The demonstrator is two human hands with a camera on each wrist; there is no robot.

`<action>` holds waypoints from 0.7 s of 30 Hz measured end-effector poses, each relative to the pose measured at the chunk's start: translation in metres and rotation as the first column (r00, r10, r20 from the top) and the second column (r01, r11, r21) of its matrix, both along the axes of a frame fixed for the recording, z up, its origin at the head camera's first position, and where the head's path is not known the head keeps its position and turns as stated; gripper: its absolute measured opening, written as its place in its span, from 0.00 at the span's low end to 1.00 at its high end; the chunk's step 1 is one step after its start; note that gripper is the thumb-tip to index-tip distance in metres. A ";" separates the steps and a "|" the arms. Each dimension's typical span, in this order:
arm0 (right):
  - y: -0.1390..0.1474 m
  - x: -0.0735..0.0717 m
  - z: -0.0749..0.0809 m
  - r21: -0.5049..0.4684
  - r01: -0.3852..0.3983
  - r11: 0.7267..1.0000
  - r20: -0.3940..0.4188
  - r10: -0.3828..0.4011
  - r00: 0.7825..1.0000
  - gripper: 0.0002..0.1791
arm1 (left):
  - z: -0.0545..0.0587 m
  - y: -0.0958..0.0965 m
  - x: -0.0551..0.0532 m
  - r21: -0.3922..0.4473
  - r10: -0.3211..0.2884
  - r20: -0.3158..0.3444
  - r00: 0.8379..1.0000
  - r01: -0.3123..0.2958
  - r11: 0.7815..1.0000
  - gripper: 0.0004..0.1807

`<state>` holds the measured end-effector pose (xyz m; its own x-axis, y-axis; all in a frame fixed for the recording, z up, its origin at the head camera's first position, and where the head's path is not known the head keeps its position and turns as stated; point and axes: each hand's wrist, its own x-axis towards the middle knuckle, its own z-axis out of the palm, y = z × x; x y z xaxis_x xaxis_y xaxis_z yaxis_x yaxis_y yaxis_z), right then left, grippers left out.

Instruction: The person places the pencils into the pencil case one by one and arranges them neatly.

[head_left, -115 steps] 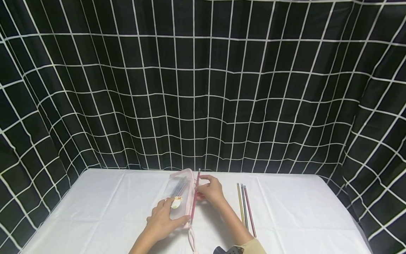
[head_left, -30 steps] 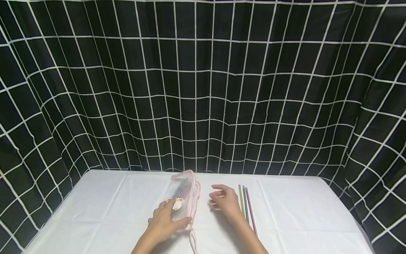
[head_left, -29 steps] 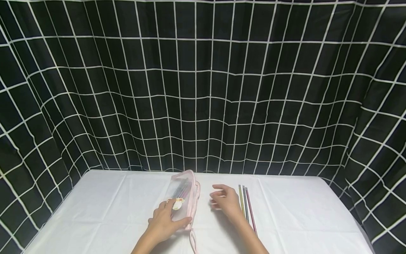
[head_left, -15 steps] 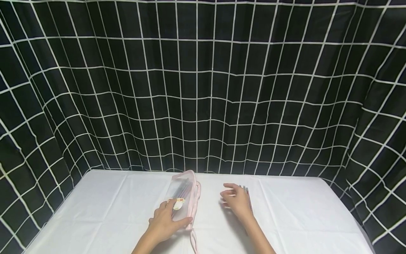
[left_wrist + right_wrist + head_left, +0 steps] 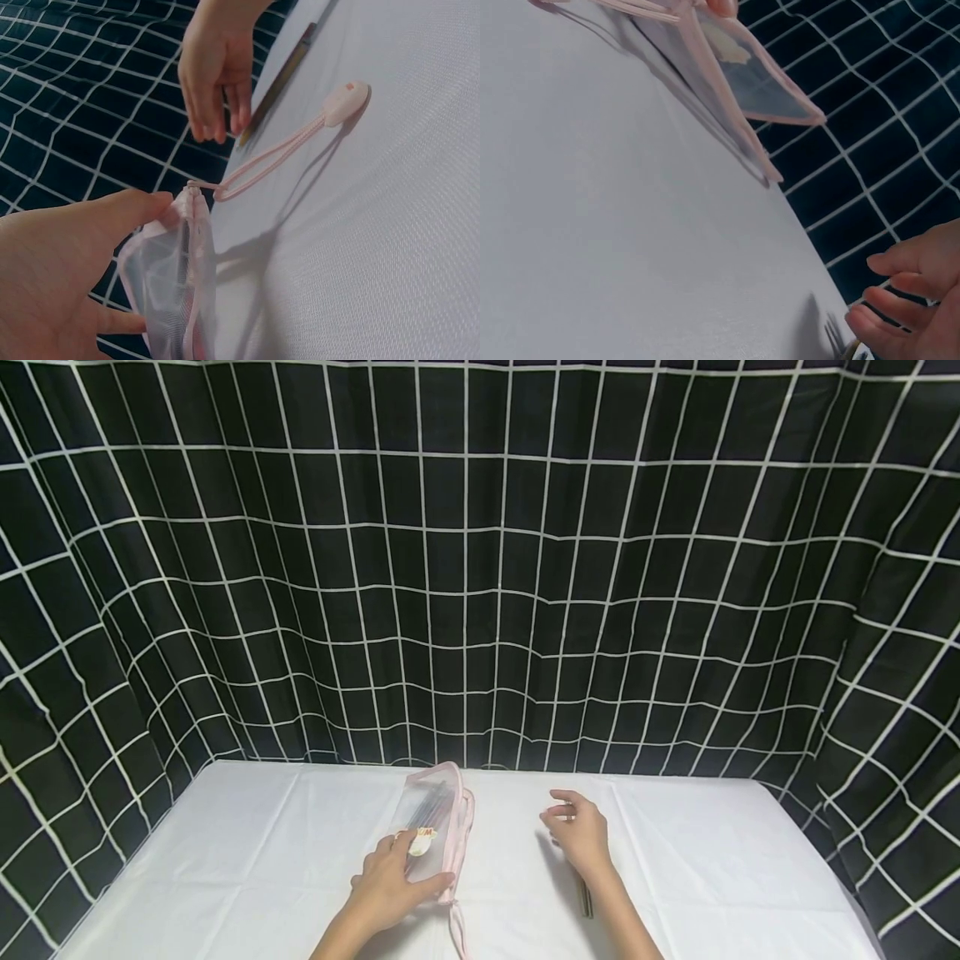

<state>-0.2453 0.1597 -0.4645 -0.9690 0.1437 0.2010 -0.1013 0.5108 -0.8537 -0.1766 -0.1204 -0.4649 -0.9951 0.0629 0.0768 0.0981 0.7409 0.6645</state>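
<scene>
the left hand (image 5: 386, 881) grips the pouch (image 5: 442, 835) near its strap end, thumb by the pink edge and fingers over the clear side. the pouch lies on the white cloth (image 5: 300, 852), slim sticks showing through its side; the loop (image 5: 274, 161) trails from the end.

the right hand (image 5: 581, 839) is over the loose pencils (image 5: 586, 903), right of the pouch. its fingers are loosely bent and grasp nothing that i can see; whether a fingertip touches a pencil, i cannot tell.

to do this reach well, i'd bring thumb and forefinger down on either side of one shaft, near its middle, so it neither tips nor rolls. the pencils lie close together, so a wide pinch could scatter them. a light left grip seems enough; squeezing might crumple the soft pouch.
</scene>
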 end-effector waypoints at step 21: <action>0.016 0.000 0.003 0.117 0.070 0.991 0.018 -0.073 0.997 0.26 | 0.000 0.001 0.000 -0.017 0.001 0.002 1.000 -0.001 1.000 0.49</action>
